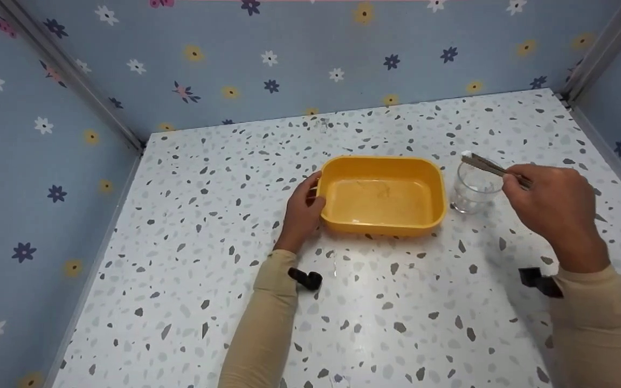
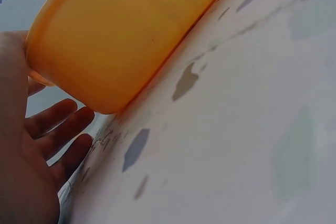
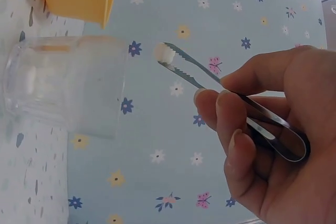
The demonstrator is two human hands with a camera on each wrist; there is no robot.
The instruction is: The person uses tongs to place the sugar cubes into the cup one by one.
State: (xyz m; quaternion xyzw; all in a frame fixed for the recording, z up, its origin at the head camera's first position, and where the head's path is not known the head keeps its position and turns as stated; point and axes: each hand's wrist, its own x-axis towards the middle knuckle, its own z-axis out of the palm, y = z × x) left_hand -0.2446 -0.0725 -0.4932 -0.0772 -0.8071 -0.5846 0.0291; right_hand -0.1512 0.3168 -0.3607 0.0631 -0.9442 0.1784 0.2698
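Observation:
A yellow plastic tub (image 1: 383,229) stands on the speckled table, its inside facing up. My left hand (image 1: 301,210) holds the tub's left end, with several fingers spread along its outer side in the left wrist view. In my right hand (image 1: 556,202) I grip small metal tongs (image 3: 194,69) with serrated tips. Between those tips sits a small whitish lump (image 3: 165,53). The tongs' tips are over the rim of a clear glass (image 1: 475,199), right of the tub. Whitish, translucent contents show low in the glass.
The white table (image 1: 192,242) is patterned with grey flecks. Blue flowered panels (image 1: 299,59) rise behind it and on both sides, with metal posts at the corners. Black wrist mounts (image 1: 306,279) sit on both sleeves.

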